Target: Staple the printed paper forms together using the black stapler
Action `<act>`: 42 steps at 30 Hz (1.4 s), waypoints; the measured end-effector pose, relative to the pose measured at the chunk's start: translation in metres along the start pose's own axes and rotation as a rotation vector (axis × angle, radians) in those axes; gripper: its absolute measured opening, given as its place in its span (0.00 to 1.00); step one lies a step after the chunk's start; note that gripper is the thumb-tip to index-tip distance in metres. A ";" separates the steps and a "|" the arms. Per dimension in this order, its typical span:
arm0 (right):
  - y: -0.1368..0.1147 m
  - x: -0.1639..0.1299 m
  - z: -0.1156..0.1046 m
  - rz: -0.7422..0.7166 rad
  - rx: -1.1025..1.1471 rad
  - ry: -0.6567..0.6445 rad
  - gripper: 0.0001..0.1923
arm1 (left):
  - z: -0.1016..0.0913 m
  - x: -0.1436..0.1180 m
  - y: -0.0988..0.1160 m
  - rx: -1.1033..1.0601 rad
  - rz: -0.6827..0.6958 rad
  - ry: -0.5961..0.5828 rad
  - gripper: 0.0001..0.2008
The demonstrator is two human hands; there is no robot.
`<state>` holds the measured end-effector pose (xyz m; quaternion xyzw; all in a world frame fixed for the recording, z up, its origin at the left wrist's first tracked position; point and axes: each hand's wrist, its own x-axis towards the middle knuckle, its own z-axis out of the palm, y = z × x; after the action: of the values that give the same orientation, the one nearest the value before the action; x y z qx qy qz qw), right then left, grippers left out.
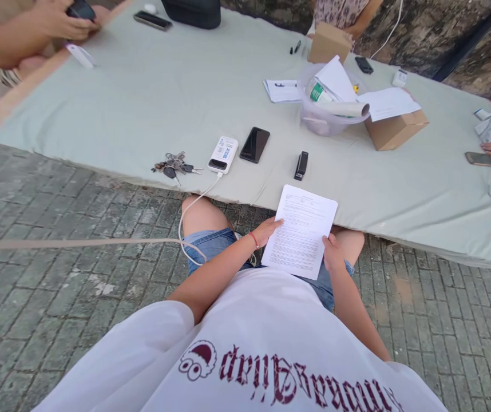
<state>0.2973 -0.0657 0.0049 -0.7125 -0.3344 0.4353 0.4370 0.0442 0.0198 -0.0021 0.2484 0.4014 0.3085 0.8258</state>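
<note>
Printed paper sheets (300,232) are held over my lap, their far end reaching the table's near edge. My left hand (266,230) grips the left side of the papers, thumb on top. On the right side, my right hand (332,252) pinches the same papers, its other fingers partly hidden. Just beyond the sheets lies a black stapler (301,166). To its left are a dark smartphone (254,145), a white power bank (224,154) with a cable plugged in, and a bunch of keys (175,166).
A clear plastic tub (331,123) holds papers and a roll. Cardboard boxes (395,130) stand by it on the cloth-covered table (163,97). The white cable (181,223) hangs off the edge across my left thigh. Other people's hands (63,23) show at the far left and right.
</note>
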 end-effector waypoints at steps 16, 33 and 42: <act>-0.132 0.098 0.056 -0.674 -0.994 -0.142 0.24 | 0.009 -0.002 -0.001 0.025 0.058 0.031 0.34; -0.141 0.097 0.060 -0.503 -1.351 -0.345 0.21 | 0.021 -0.001 -0.003 0.301 0.385 0.191 0.30; -0.164 0.087 0.081 -0.507 -1.297 -0.402 0.24 | 0.023 -0.002 -0.002 0.430 0.425 0.150 0.36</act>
<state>0.2420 0.1007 0.1064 -0.6350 -0.7543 0.1573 -0.0561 0.0622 0.0131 0.0105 0.4723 0.4565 0.3998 0.6393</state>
